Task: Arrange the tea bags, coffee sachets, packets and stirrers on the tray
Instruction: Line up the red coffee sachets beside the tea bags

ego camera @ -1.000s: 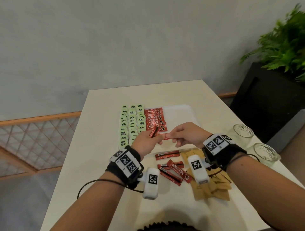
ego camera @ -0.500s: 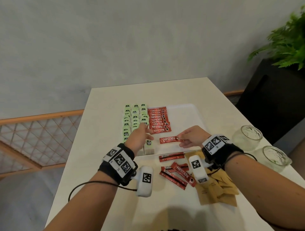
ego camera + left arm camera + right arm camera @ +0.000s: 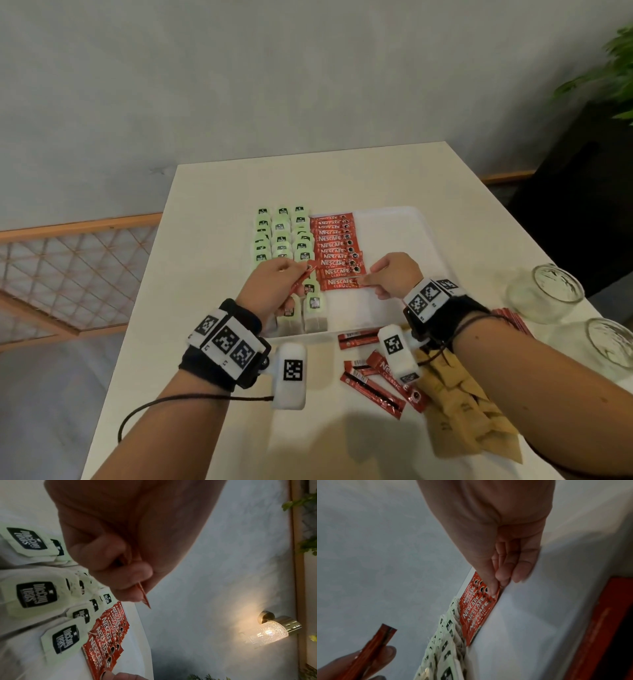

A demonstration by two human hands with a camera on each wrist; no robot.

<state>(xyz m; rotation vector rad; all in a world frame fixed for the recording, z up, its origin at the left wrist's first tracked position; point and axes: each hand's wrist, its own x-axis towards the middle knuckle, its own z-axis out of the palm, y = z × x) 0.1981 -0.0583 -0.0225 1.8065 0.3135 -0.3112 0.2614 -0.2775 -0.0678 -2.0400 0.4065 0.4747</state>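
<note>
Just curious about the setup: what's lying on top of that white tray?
On the white rectangular tray: rows of pale green tea bags and an overlapping column of red Nescafe coffee sachets. Each sachet hides part of the next; the hands cover some nearer bags.

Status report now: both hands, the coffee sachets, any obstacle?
Left hand holds one sachet up. Right hand pinches the nearest sachet on the tray. No obstacle visible.

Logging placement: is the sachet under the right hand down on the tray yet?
Yes: sachet lies flat on the tray; right hand pinches its end.
</note>
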